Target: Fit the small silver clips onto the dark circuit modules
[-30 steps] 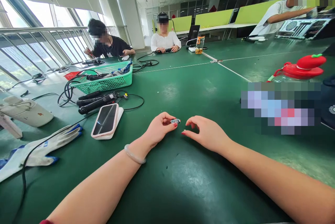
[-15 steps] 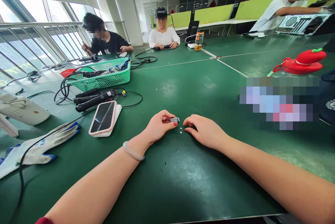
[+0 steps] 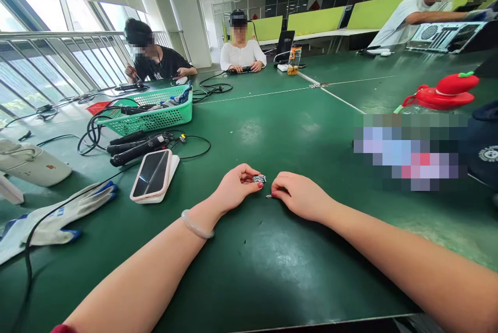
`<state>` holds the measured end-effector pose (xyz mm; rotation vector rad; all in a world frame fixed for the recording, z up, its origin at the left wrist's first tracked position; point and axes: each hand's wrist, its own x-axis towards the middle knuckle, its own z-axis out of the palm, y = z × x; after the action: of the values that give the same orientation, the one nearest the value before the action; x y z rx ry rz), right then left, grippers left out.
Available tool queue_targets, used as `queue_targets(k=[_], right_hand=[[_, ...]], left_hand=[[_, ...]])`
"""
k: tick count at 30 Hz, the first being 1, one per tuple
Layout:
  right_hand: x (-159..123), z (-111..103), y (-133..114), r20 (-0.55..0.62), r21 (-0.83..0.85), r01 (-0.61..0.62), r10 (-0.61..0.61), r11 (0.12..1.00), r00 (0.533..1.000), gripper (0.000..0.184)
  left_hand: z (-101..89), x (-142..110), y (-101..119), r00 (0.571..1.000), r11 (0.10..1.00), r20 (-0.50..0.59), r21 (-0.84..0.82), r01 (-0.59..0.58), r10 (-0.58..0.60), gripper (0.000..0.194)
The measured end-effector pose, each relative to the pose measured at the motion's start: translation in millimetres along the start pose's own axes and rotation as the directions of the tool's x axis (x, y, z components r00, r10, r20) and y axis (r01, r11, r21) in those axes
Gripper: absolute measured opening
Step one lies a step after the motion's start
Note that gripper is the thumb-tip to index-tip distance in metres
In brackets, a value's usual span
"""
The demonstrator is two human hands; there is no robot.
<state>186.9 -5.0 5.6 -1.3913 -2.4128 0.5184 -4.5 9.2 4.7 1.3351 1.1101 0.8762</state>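
Observation:
In the head view my left hand [image 3: 240,186] pinches a small dark, silver-flecked piece [image 3: 259,179] that resembles a little circuit board. It is too small to make out fully. Facing it across a narrow gap, my right hand [image 3: 298,193] has thumb and forefinger closed on a tiny silvery rectangular piece [image 3: 268,196], seen nearly edge-on. Part of that piece is hidden by the fingertips. Both hands are low over the green table [image 3: 233,281].
To the left lie a phone [image 3: 151,173], black handheld devices [image 3: 142,149] with cables, a work glove [image 3: 58,216] and a green basket [image 3: 155,115]. A red-lidded jar [image 3: 443,97] stands at right. Other people sit or work around the far side, one beside a computer case [image 3: 443,36].
My right thumb and forefinger have closed on the tiny rectangular piece that lay on the table, and it now tilts in their pinch. My left hand keeps its hold. The view shifted slightly.

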Motion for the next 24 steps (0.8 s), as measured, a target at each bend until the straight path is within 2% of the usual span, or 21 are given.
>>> queue_targets(k=[4, 9, 20, 24], right_hand=[[1.8, -2.5, 1.3, 0.026, 0.069, -0.090, 0.088, 0.994, 0.996, 0.015], [5.6, -1.6, 5.3, -0.026, 0.091, -0.150, 0.153, 0.984, 0.988, 0.014], [3.1, 0.0, 5.1, -0.057, -0.020, -0.056, 0.054, 0.998, 0.997, 0.015], [4.2, -2.7, 7.7, -0.154, 0.016, -0.090, 0.091, 0.996, 0.984, 0.016]], left_hand=[[-0.3, -0.2, -0.2, 1.000, 1.000, 0.020, 0.021, -0.008, 0.008, 0.024], [-0.3, -0.5, 0.9, 0.999, 0.999, 0.045, 0.053, -0.006, 0.004, 0.024], [-0.5, -0.7, -1.3, 0.998, 0.995, 0.056, 0.097, -0.028, 0.022, 0.027], [-0.6, -0.8, -2.5, 0.998, 0.994, 0.058, 0.109, -0.024, 0.018, 0.027]])
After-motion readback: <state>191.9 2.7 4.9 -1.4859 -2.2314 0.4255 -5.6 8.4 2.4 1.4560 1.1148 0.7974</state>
